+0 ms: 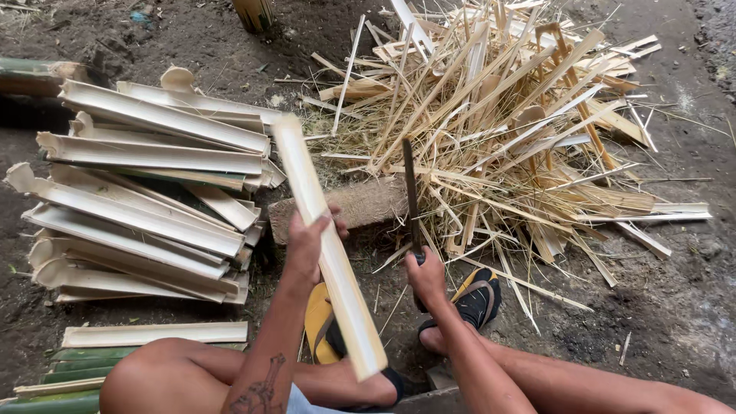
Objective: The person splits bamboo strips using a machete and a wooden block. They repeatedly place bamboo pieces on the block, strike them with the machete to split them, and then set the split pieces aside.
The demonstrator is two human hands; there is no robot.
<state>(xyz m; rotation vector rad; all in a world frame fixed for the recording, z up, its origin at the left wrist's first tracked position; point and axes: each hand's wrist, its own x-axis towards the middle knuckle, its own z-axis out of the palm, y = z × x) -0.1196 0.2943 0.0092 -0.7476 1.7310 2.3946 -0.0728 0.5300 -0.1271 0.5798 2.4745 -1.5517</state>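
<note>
My left hand (308, 244) grips a long pale split bamboo piece (326, 238) that runs from near my knee up toward the stack. My right hand (426, 277) holds the handle of a dark long-bladed knife (411, 195), blade pointing away from me and resting beside a wooden chopping block (360, 205). The bamboo piece crosses over the left end of that block.
A stack of split bamboo halves (146, 199) lies at left, with green bamboo pieces (69, 368) near my knee. A heap of thin bamboo strips and shavings (506, 123) fills the right. My feet wear yellow sandals (479, 295) on dirt ground.
</note>
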